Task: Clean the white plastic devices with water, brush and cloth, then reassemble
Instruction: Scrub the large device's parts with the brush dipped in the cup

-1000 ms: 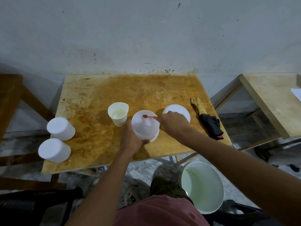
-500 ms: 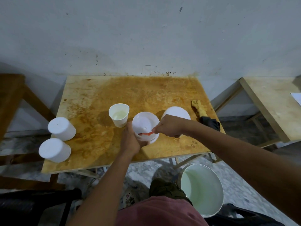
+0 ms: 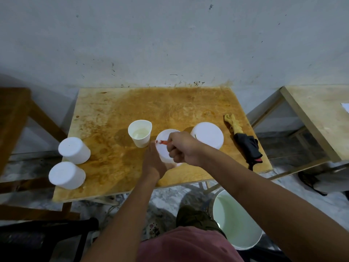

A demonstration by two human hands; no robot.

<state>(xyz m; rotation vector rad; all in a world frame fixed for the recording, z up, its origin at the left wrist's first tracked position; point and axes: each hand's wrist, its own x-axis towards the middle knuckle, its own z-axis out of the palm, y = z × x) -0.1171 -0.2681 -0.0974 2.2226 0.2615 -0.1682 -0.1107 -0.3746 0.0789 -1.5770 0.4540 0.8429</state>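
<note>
A white plastic device shell (image 3: 164,146) stands open-side up near the front middle of the stained wooden table (image 3: 170,106). My left hand (image 3: 153,161) grips its near left side. My right hand (image 3: 182,147) is closed on a small red brush (image 3: 162,142) whose head lies against the shell's left inner rim. A second white device part (image 3: 207,135) sits just behind my right hand. Left of the shell is a white paper cup (image 3: 140,133) with water. Two more white devices (image 3: 74,150) (image 3: 66,175) rest at the table's left edge.
A yellow and a black cloth (image 3: 245,144) lie at the table's right edge. A white bucket (image 3: 236,220) of water stands on the floor by my right knee. Another table (image 3: 317,118) stands to the right, a wooden frame (image 3: 13,118) to the left.
The brush head went from the shell's far rim to its near rim, and now sits at the left rim. My right hand moved back over the shell. The left hand kept its hold.
</note>
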